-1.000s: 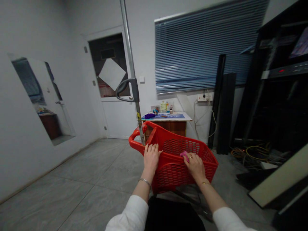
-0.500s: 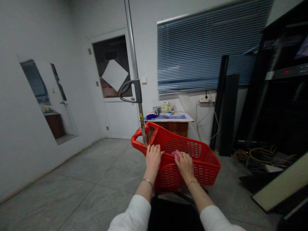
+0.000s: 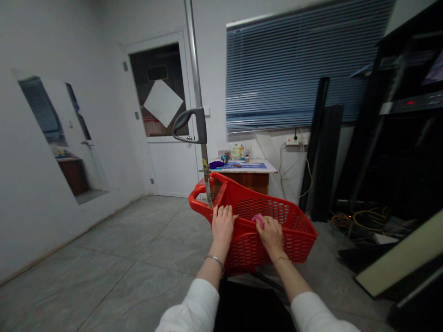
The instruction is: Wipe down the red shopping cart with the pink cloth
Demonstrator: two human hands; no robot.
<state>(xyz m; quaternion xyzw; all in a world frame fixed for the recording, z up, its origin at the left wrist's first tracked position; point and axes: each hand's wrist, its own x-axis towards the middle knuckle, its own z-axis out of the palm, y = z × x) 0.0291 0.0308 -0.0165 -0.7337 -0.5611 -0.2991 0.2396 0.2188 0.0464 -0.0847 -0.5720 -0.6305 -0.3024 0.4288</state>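
Observation:
A red plastic shopping cart (image 3: 242, 249) with slotted walls stands close in front of me, its handle end to the left. My left hand (image 3: 222, 227) grips the near rim by that end, fingers bent over the edge and thumb out to the right. A crumpled pink cloth (image 3: 258, 219) is pinched in my right hand (image 3: 271, 235), which presses it against the same rim farther right. Parts of the cloth are hidden by the fingers. Behind the cart's handle rises a metal pole (image 3: 195, 69) with a grey loop grip (image 3: 201, 127).
A small table (image 3: 272, 169) by the wall carries a purple cloth (image 3: 216, 164) and several bottles. Yellow cables (image 3: 368, 221) and a pale board (image 3: 398, 267) lie on the right. A white door (image 3: 169, 170) stands behind, left of the blinds (image 3: 297, 74).
My right hand has slid a little to the right along the rim with the pink cloth. My left hand keeps its place on the cart. The view has shifted slightly.

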